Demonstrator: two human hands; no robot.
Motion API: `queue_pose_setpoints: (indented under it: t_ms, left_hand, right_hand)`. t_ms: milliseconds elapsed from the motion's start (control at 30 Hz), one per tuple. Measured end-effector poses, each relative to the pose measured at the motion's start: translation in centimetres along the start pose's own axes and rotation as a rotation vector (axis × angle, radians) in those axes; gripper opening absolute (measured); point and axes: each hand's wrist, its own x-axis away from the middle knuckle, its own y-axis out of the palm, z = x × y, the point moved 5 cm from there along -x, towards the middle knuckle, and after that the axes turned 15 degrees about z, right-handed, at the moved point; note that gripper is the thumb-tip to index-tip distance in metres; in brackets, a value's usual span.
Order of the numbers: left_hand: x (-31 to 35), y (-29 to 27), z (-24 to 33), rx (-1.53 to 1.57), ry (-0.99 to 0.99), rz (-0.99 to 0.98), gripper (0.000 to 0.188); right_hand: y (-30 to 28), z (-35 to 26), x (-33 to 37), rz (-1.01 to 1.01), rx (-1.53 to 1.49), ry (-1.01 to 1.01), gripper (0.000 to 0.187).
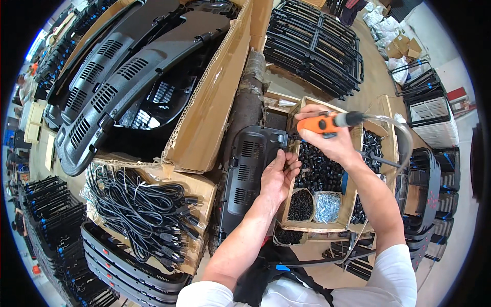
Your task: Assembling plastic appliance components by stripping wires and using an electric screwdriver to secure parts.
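Wooden compartment box (307, 225), right of black vented plastic panel (240, 176); panel probably best kept braced, orange power screwdriver (309, 125) square to it, pressure light. Right hand (333, 146) clamped round screwdriver, panel off to its left. Left hand (276, 176) curled at panel's right edge, can't tell if pinching anything. Silver screws (327, 205) in box

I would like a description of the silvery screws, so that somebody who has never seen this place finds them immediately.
Find the divided box beneath the right hand, which holds an orange tool. At its edge nearest the person, two small compartments sit side by side; the silvery screws fill the right one. Their bright shine sets them apart from the black parts around them.
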Motion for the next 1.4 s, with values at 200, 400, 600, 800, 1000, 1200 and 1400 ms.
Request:
queue_pose_setpoints:
  t_ms: [200,400,600,800,1000,1200,1400]
  left_hand:
    - [-0.7,0.4,0.6,0.056,0.046,-0.125,0.032]
    - [0.2,1.1,1.2,-0.011,0.173,-0.062,0.028]
    - [1.3,1.8,2.2,0.188,0.029,-0.110,0.029]
    - [0.7,1.4,2.5,0.293,-0.062,-0.157,0.032]
    - [1.4,1.5,3.5,0.211,0.050,-0.189,0.029]
    - [0.5,0.3,4.2,0.211,0.136,-0.133,0.025]
    - [0.5,1.0,4.2,0.285,0.024,-0.119,0.029]
  right_hand:
    - [-2.0,-3.9,2.9,0.020,-0.124,0.039,0.051]
    - [-2.3,-4.0,3.8,0.041,-0.072,0.041,0.055]
    - [-1.8,-3.9,4.0,0.051,-0.120,0.044,0.055]
    - [-0.6,-4.3,3.8,0.040,-0.123,0.019,0.056]
    - [-0.6,-4.6,3.6,0.039,-0.130,0.012,0.056]
    - [-0.3,-4.7,3.5,0.034,-0.151,-0.004,0.054]
    - [0.1,-4.4,3.3,0.030,-0.137,-0.012,0.053]
